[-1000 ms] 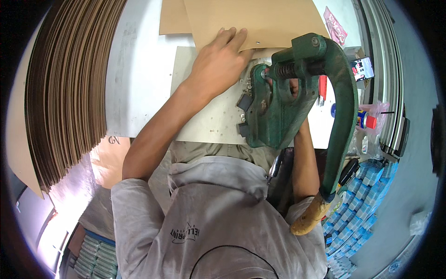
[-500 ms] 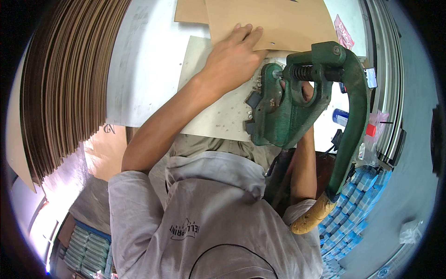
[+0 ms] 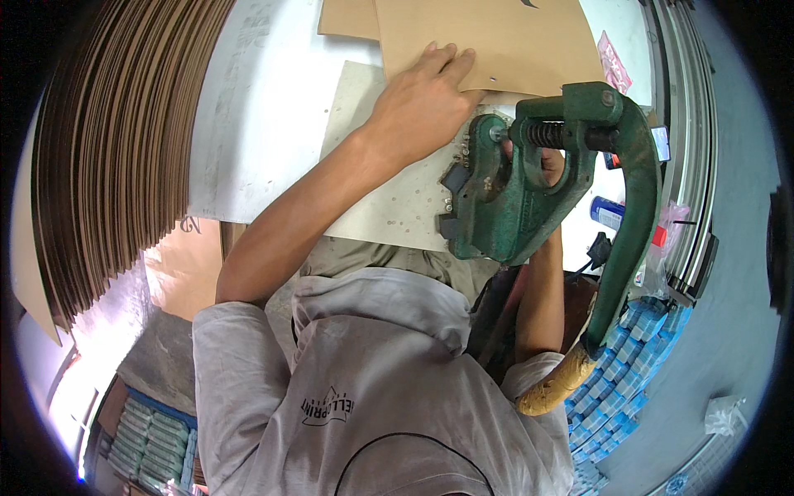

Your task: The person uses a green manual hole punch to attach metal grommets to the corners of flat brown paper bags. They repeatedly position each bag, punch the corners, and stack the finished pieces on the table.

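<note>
My left hand (image 3: 426, 101) lies on the near edge of a brown cardboard sheet (image 3: 496, 45), its fingers stretched out flat on top. A small metal eyelet (image 3: 494, 78) shows near that edge. Just right of the hand stands a green hand press (image 3: 529, 182) with a spring plunger and a long curved lever ending in a yellow-wrapped handle (image 3: 556, 387). My right hand (image 3: 552, 165) is behind the press; only part of it shows through the frame's gap, and its fingers are mostly hidden. Small metal bits (image 3: 460, 161) lie along the press's left side.
A tall stack of cardboard sheets (image 3: 124, 140) stands at the left. Beneath my left forearm is a pale board (image 3: 389, 198) on the white table (image 3: 265, 107). A blue can (image 3: 608, 212) and pink wrapper (image 3: 614, 66) lie to the right. Blue-wrapped packs (image 3: 628, 372) sit lower right.
The table, press and cardboard sit slightly farther right in the picture, as if the view shifted a little. My left hand stays on the cardboard and my right hand stays behind the press.
</note>
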A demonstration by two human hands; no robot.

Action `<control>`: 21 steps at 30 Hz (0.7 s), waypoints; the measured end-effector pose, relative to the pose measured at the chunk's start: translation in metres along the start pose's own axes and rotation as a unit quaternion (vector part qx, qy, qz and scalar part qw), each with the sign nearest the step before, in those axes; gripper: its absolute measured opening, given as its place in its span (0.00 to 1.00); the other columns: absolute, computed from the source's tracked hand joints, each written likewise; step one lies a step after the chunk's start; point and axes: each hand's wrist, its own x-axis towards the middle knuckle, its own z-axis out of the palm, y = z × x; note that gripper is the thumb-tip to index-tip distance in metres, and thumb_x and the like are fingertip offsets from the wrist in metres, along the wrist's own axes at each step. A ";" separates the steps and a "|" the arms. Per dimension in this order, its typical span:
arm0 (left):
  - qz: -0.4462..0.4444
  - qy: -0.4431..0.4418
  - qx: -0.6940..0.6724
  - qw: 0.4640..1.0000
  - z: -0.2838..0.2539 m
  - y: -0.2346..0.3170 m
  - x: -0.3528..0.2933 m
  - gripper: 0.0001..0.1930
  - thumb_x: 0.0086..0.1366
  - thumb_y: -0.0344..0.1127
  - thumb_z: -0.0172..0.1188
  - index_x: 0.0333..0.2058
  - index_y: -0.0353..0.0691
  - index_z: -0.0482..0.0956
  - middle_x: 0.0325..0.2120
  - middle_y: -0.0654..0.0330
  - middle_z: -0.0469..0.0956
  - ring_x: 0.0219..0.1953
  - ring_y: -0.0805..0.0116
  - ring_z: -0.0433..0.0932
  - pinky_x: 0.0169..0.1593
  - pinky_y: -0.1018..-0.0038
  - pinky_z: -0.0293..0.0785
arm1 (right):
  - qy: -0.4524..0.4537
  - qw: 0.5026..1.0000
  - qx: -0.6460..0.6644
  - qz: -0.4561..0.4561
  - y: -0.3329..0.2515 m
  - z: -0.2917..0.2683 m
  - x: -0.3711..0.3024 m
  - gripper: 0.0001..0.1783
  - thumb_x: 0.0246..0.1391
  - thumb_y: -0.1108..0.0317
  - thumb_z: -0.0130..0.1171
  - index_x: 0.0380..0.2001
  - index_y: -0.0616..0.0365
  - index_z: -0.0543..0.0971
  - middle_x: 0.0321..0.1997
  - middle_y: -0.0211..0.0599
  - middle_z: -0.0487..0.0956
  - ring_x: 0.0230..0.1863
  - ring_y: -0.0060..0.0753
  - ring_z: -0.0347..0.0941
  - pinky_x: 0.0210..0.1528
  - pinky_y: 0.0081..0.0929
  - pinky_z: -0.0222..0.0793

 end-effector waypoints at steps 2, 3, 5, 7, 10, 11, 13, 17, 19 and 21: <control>-0.001 -0.008 0.004 1.000 -0.002 -0.001 -0.002 0.23 0.52 0.27 0.66 0.50 0.47 0.87 0.63 0.52 0.74 0.65 0.49 0.73 0.69 0.60 0.70 | -0.018 0.998 -0.062 -0.006 -0.006 -0.001 0.002 0.11 0.60 0.71 0.67 0.46 0.59 0.83 0.45 0.36 0.83 0.41 0.29 0.80 0.43 0.27 0.78; 0.004 0.011 0.002 1.000 -0.001 -0.001 -0.003 0.19 0.55 0.29 0.64 0.47 0.46 0.88 0.60 0.50 0.76 0.62 0.48 0.74 0.67 0.60 0.73 | -0.029 0.994 -0.101 -0.022 -0.006 -0.007 0.005 0.12 0.60 0.70 0.66 0.47 0.60 0.83 0.46 0.37 0.84 0.42 0.30 0.81 0.44 0.28 0.79; 0.017 0.048 -0.004 0.999 0.000 -0.003 -0.002 0.14 0.60 0.33 0.60 0.43 0.44 0.90 0.55 0.47 0.79 0.58 0.46 0.78 0.63 0.59 0.77 | -0.036 0.982 -0.172 -0.067 -0.004 -0.023 0.010 0.14 0.59 0.70 0.66 0.48 0.63 0.83 0.45 0.38 0.85 0.41 0.32 0.82 0.45 0.29 0.80; 0.009 0.056 -0.017 0.998 0.000 0.000 0.000 0.13 0.60 0.33 0.60 0.42 0.44 0.90 0.54 0.48 0.79 0.58 0.47 0.78 0.61 0.60 0.78 | -0.039 0.975 -0.190 -0.107 0.007 -0.032 0.016 0.16 0.57 0.71 0.68 0.47 0.65 0.82 0.43 0.37 0.86 0.40 0.31 0.82 0.44 0.28 0.79; -0.004 0.015 -0.020 1.000 -0.001 0.003 0.001 0.19 0.55 0.28 0.65 0.47 0.46 0.88 0.60 0.53 0.76 0.62 0.48 0.75 0.63 0.61 0.76 | -0.040 0.978 -0.156 -0.131 0.020 -0.036 0.016 0.17 0.55 0.72 0.69 0.47 0.66 0.82 0.42 0.36 0.86 0.39 0.29 0.81 0.41 0.28 0.77; -0.015 -0.008 -0.016 1.000 -0.002 0.002 -0.001 0.23 0.52 0.26 0.67 0.49 0.47 0.87 0.63 0.55 0.74 0.64 0.49 0.74 0.65 0.62 0.75 | -0.040 0.979 -0.147 -0.135 0.011 -0.025 0.011 0.16 0.55 0.72 0.70 0.46 0.66 0.82 0.42 0.35 0.86 0.37 0.28 0.80 0.40 0.28 0.76; -0.013 0.001 -0.011 1.000 -0.003 0.002 -0.002 0.24 0.51 0.26 0.68 0.50 0.47 0.87 0.63 0.55 0.74 0.64 0.49 0.74 0.65 0.62 0.75 | -0.032 0.987 -0.128 -0.092 -0.013 -0.005 0.005 0.15 0.52 0.73 0.73 0.43 0.62 0.83 0.40 0.31 0.85 0.37 0.24 0.79 0.39 0.26 0.76; -0.012 0.004 -0.005 1.000 0.002 0.003 -0.002 0.26 0.49 0.26 0.69 0.50 0.48 0.86 0.62 0.53 0.75 0.64 0.49 0.74 0.65 0.62 0.74 | 0.001 0.986 -0.155 -0.057 -0.037 0.027 0.004 0.15 0.50 0.68 0.79 0.39 0.57 0.84 0.36 0.27 0.83 0.35 0.23 0.77 0.38 0.26 0.75; -0.010 0.007 -0.006 1.000 0.002 0.004 -0.002 0.26 0.49 0.26 0.69 0.50 0.48 0.86 0.62 0.53 0.75 0.64 0.49 0.74 0.66 0.62 0.74 | 0.009 0.980 -0.183 -0.071 -0.042 0.037 0.007 0.16 0.50 0.65 0.79 0.38 0.58 0.83 0.36 0.27 0.82 0.34 0.24 0.77 0.36 0.28 0.76; -0.007 0.013 -0.010 1.000 0.001 0.003 -0.002 0.25 0.49 0.27 0.69 0.50 0.49 0.87 0.62 0.53 0.75 0.64 0.49 0.74 0.66 0.61 0.74 | 0.009 0.981 -0.189 -0.044 -0.049 0.042 0.010 0.16 0.48 0.65 0.81 0.36 0.57 0.84 0.35 0.27 0.82 0.35 0.24 0.78 0.36 0.28 0.76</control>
